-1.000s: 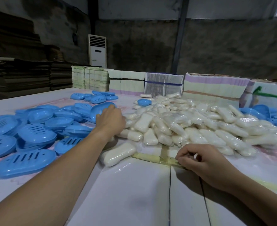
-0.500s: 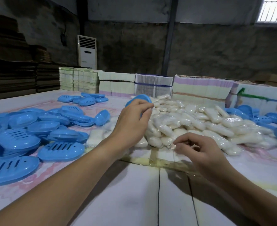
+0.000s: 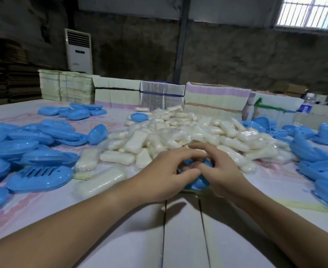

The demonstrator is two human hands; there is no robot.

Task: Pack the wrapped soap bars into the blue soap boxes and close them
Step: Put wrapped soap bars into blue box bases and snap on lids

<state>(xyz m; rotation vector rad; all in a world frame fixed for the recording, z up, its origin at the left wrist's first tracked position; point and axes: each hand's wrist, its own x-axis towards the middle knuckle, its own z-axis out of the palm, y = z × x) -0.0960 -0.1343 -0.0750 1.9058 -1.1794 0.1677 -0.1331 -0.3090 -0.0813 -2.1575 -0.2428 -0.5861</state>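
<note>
Dim storeroom with rough dark walls, a barred window (image 3: 310, 11) at upper right, a white standing air conditioner (image 3: 79, 51) at the back. White bench (image 3: 120, 238) up front. Both hands meeting at centre over one blue soap box (image 3: 197, 183): left hand (image 3: 164, 174) on its near left side, fingers (image 3: 188, 157) curled over the top; right hand (image 3: 224, 171) gripping from the right, fingers bent round the rim. Box mostly hidden; contents not discernible. Just beyond, a heap of wrapped soap bars (image 3: 178, 136). Loose blue box halves (image 3: 39, 149) scattered left, more blue shells (image 3: 318, 157) right. Stacks of flat cartons (image 3: 215, 99) along the far edge.
</note>
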